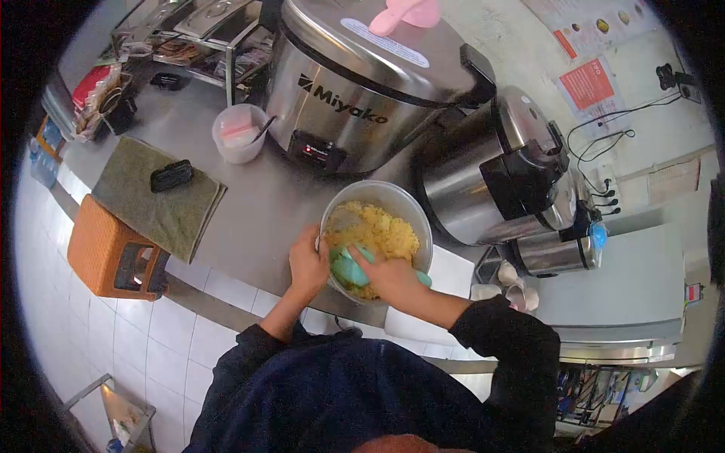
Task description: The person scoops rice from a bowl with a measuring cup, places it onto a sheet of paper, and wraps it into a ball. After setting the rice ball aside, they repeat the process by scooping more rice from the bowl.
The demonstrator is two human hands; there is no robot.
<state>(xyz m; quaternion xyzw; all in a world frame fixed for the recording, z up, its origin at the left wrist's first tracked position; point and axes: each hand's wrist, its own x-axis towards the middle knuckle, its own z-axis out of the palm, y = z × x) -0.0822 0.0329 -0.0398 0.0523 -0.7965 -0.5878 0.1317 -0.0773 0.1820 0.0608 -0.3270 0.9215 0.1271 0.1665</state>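
Note:
A round metal pot [424,226] with yellow rice [381,230] in it stands at the counter's front edge, below the large rice cooker. My left hand [308,263] grips the pot's left rim, fingers closed over the edge. Inside the pot, my right hand [396,283] is wrapped around a teal rice paddle [351,268], whose blade lies against the rice on the left side. The paddle's handle end sticks out past the right side of my hand. Part of the rice is hidden under my right hand and the blade.
Behind the pot stands a large Miyako rice cooker [340,90] with a pink scoop [404,15] on its lid. Another steel cooker [483,174] is to the right. Further left are a white tub [240,147], a green cloth [151,204] with a black tray [172,176], and an orange stool [106,249].

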